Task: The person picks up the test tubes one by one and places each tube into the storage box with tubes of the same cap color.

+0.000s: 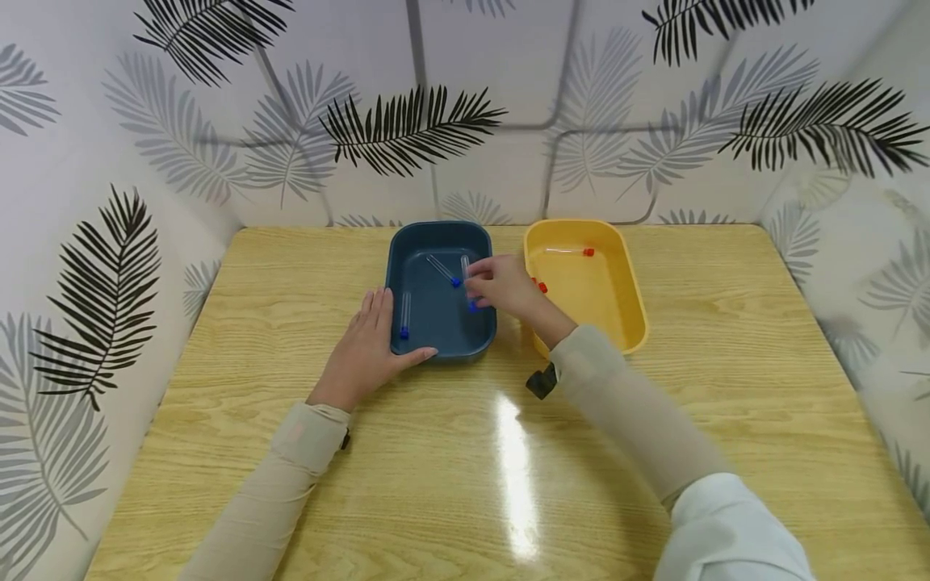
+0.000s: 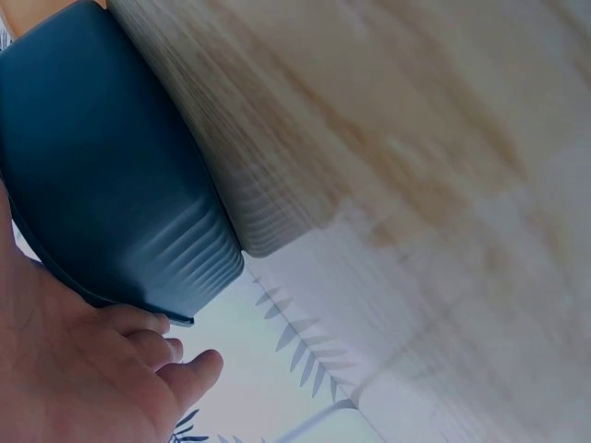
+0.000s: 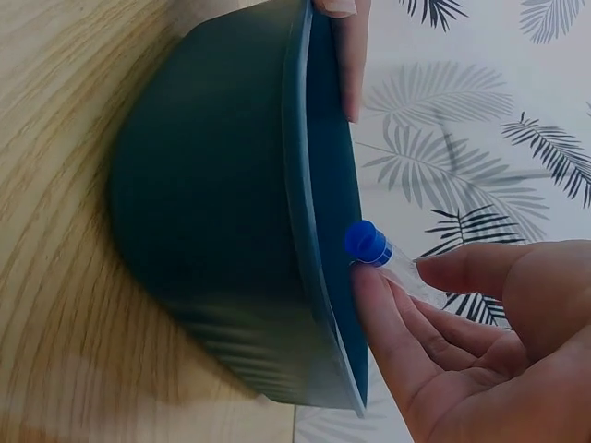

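A dark blue plastic bin (image 1: 443, 352) stands on the table, with two clear test tubes with blue caps lying in it, one at its left (image 1: 405, 315) and another near its back (image 1: 443, 269). My left hand (image 1: 363, 351) rests against the bin's front left corner, fingers extended along the left rim and thumb along the front rim. Over the bin's right side, my right hand (image 1: 504, 284) pinches a third blue-capped test tube (image 3: 374, 247) between thumb and fingers. In the right wrist view its cap points toward the bin and the fingers partly hide its clear body.
Right of the blue bin stands a yellow bin (image 1: 634, 311). A red-capped test tube (image 1: 570, 251) lies at its back, and more red caps (image 1: 541, 286) show beside my right wrist. The wooden table (image 1: 407, 484) meets a leaf-patterned wall covering (image 1: 465, 177) behind the bins.
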Action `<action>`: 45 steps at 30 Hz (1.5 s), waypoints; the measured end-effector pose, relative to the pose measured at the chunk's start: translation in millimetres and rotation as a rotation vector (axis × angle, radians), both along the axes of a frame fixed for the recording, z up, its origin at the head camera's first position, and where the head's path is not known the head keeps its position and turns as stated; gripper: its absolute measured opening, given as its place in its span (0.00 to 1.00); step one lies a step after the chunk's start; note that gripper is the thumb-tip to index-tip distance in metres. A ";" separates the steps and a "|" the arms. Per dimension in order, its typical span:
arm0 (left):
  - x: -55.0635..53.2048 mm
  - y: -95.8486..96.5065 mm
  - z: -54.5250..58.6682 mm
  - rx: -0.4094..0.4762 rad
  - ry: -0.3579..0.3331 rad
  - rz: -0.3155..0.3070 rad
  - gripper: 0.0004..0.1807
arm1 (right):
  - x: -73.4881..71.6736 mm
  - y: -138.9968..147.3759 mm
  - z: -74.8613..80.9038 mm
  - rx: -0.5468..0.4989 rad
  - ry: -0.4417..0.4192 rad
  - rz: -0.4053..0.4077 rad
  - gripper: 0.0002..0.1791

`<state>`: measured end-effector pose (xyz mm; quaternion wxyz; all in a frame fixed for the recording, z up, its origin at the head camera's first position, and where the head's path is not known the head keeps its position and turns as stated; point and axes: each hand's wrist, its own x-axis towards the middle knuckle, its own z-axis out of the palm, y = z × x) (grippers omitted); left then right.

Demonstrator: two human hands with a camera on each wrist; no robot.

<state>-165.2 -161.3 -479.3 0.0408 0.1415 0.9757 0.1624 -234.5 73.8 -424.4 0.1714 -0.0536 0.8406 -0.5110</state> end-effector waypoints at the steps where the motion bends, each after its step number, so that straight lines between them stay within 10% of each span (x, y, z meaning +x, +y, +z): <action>1: -0.1 0.0 -0.2 0.001 0.002 0.000 0.65 | -0.8 -2.4 -1.1 -0.001 -0.007 -0.004 0.16; 45: -0.3 0.0 -4.8 -0.011 0.011 0.007 0.64 | -23.8 -60.0 -52.9 -0.290 -0.350 -0.146 0.17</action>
